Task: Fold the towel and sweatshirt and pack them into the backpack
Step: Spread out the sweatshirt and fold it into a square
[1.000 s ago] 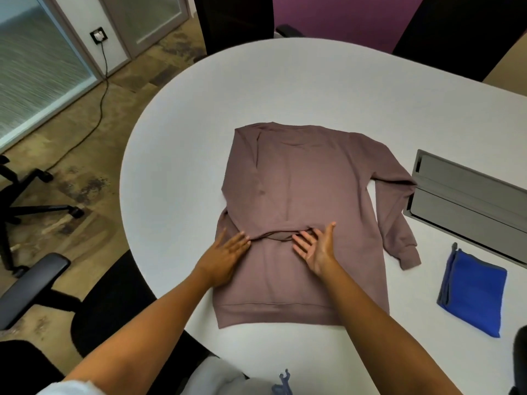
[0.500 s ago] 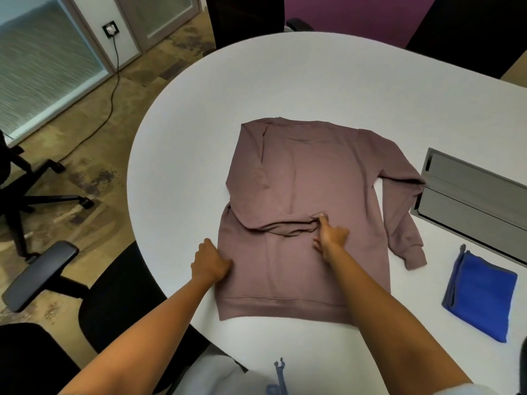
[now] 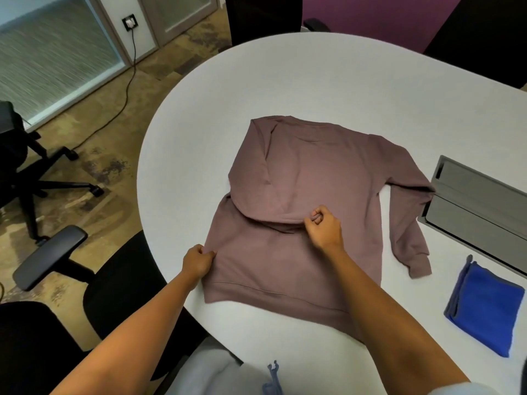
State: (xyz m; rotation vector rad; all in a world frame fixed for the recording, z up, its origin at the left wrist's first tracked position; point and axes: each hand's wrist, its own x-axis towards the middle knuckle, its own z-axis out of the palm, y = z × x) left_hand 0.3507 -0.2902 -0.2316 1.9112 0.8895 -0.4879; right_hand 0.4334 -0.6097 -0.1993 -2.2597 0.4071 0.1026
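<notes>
A mauve sweatshirt (image 3: 308, 178) lies flat on the white table (image 3: 285, 81), its left sleeve folded across the body and its right sleeve stretched out toward the right. My left hand (image 3: 198, 260) pinches the sweatshirt's left side edge near the hem. My right hand (image 3: 323, 228) is closed on the cuff of the folded sleeve at the garment's middle. A folded blue towel (image 3: 484, 306) rests on the table at the right. No backpack is in view.
A grey cable hatch (image 3: 479, 206) is set into the table right of the sweatshirt. Black office chairs stand at the left (image 3: 48, 252) and at the table's far side. A cable runs over the floor from a wall socket (image 3: 129, 22).
Both hands were flat on the sweatshirt; now the left has slid out to the side edge and closed on it, and the right has curled shut on the folded sleeve's cuff.
</notes>
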